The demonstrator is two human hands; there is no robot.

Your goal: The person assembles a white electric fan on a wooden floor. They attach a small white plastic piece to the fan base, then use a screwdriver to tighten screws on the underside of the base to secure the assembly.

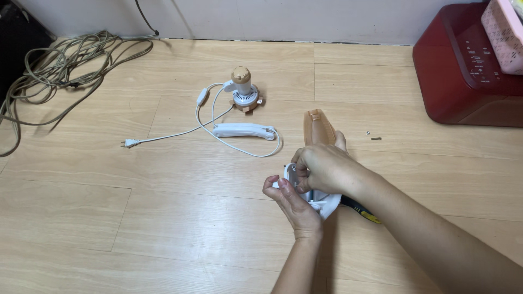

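My left hand point(291, 204) and my right hand point(322, 167) meet over a white plastic housing part point(321, 206), both gripping it just above the wooden floor point(163, 218). A tan nozzle-shaped shell point(317, 126) lies under and beyond my right hand. A black and yellow tool handle point(360, 210) sticks out beneath my right forearm. Farther off lie a white handle piece point(243, 130), a motor unit with a tan cap point(243, 91), and a white power cord with a plug point(129, 143).
Two small screws point(372, 136) lie on the floor to the right of the tan shell. A red appliance point(468, 65) stands at the far right with a pink box point(504, 32) on it. A coil of grey-green cable point(60, 71) lies at the far left.
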